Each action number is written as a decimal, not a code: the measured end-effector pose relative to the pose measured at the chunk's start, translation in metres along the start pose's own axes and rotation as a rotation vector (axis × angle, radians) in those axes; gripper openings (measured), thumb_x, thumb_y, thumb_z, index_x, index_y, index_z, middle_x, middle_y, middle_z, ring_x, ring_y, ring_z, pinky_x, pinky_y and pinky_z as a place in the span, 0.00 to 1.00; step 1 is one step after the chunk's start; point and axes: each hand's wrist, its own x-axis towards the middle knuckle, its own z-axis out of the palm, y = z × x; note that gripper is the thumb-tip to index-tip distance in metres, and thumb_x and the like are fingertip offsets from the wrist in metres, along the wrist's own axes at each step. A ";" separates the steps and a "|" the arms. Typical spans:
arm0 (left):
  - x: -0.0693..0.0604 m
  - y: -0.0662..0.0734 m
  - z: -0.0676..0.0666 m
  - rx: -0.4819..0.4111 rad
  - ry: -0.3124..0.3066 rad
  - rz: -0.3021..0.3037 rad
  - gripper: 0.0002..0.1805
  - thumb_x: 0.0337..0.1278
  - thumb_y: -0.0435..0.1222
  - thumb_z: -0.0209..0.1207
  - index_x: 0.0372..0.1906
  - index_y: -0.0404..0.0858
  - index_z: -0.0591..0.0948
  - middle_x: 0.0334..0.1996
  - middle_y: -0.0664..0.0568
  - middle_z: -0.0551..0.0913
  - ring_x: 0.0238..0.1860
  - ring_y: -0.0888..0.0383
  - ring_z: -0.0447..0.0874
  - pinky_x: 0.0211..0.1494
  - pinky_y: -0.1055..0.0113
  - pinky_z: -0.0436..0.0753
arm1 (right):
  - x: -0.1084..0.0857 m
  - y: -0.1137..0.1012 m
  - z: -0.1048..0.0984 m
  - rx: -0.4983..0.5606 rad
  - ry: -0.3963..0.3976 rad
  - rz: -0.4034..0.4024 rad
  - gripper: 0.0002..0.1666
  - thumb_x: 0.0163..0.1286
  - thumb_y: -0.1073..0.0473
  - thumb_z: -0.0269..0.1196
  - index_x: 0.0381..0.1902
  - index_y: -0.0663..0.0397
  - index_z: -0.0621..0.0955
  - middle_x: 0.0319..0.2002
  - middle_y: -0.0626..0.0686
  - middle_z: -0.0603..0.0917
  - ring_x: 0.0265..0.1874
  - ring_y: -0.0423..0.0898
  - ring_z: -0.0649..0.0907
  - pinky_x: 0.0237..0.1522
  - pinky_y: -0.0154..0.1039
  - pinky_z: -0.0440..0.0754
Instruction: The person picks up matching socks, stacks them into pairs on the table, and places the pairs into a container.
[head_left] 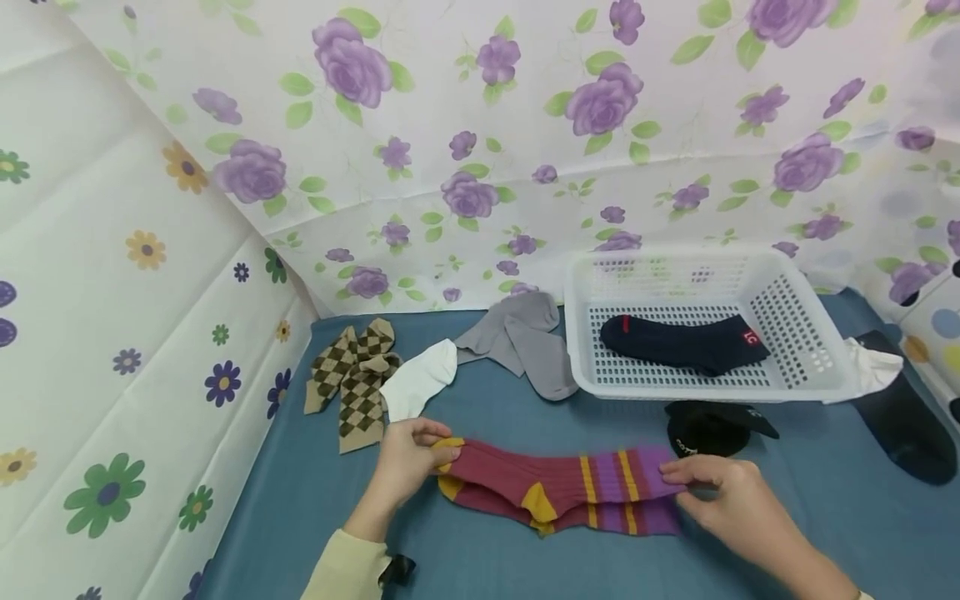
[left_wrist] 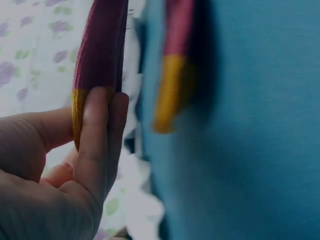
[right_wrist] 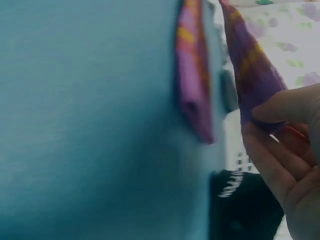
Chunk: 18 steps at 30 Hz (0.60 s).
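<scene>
Okay, the left hand (head_left: 408,460) is pinching the toe and the right hand (head_left: 738,500) the cuff of the upper striped sock (head_left: 517,473), fingers closed at both ends, stretching it above the matching lower striped sock (head_left: 611,518) on the blue tabletop (head_left: 480,575). Pair is lining up roughly, not yet folded. From there, the navy sock (head_left: 675,345) is lying in the basket (head_left: 802,325) at 1 o'clock, seemingly done; gray socks (head_left: 536,346) at 12, white sock (head_left: 423,375) and argyle socks (head_left: 363,400) at 10 are lying loose, probably left. Striped knit is showing soft ribbing, mustard toes and heels; basket, perforated white plastic.
</scene>
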 end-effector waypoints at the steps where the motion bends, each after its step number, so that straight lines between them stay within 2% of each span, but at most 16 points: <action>1: 0.000 -0.003 0.002 0.029 -0.005 -0.004 0.16 0.42 0.34 0.71 0.39 0.34 0.82 0.31 0.44 0.85 0.27 0.56 0.84 0.29 0.64 0.83 | -0.001 0.001 0.002 -0.023 -0.041 0.015 0.18 0.47 0.66 0.73 0.32 0.37 0.85 0.36 0.38 0.86 0.39 0.36 0.84 0.34 0.32 0.83; 3: 0.000 -0.009 0.005 0.088 -0.014 -0.012 0.17 0.41 0.35 0.71 0.40 0.34 0.82 0.30 0.45 0.85 0.26 0.58 0.83 0.28 0.65 0.83 | -0.001 0.003 0.006 -0.068 -0.103 0.036 0.16 0.48 0.64 0.72 0.32 0.36 0.85 0.37 0.38 0.86 0.41 0.40 0.85 0.37 0.34 0.83; 5: 0.000 -0.010 0.007 0.121 -0.014 -0.021 0.18 0.40 0.35 0.72 0.40 0.34 0.82 0.30 0.46 0.84 0.26 0.59 0.82 0.28 0.66 0.82 | -0.002 0.003 0.008 -0.108 -0.109 0.026 0.15 0.48 0.62 0.73 0.32 0.35 0.85 0.38 0.38 0.85 0.42 0.42 0.85 0.39 0.36 0.83; 9: -0.006 0.000 0.004 0.136 0.032 -0.007 0.19 0.39 0.34 0.72 0.40 0.34 0.82 0.30 0.47 0.84 0.28 0.59 0.82 0.28 0.66 0.82 | -0.003 -0.001 0.004 -0.109 0.001 -0.056 0.17 0.43 0.65 0.74 0.29 0.36 0.85 0.36 0.38 0.85 0.40 0.41 0.85 0.36 0.36 0.84; 11: -0.010 0.005 0.002 0.140 0.058 -0.006 0.19 0.38 0.35 0.73 0.40 0.35 0.82 0.30 0.47 0.84 0.28 0.58 0.81 0.28 0.66 0.81 | -0.003 -0.004 0.001 -0.100 0.027 -0.070 0.17 0.43 0.65 0.74 0.27 0.36 0.85 0.36 0.38 0.85 0.39 0.41 0.85 0.35 0.35 0.84; 14: -0.012 0.004 0.001 0.174 0.074 -0.011 0.18 0.38 0.35 0.73 0.39 0.37 0.83 0.29 0.49 0.84 0.27 0.59 0.81 0.28 0.67 0.80 | -0.004 -0.006 0.000 -0.123 -0.057 -0.027 0.16 0.45 0.64 0.74 0.28 0.35 0.85 0.38 0.38 0.85 0.41 0.42 0.85 0.39 0.39 0.84; 18: -0.010 -0.011 0.006 0.236 0.069 0.006 0.16 0.36 0.35 0.74 0.35 0.37 0.83 0.26 0.50 0.83 0.25 0.60 0.79 0.26 0.68 0.78 | -0.005 -0.001 0.006 -0.208 -0.201 0.000 0.12 0.48 0.61 0.72 0.30 0.36 0.85 0.40 0.40 0.85 0.46 0.44 0.83 0.45 0.44 0.82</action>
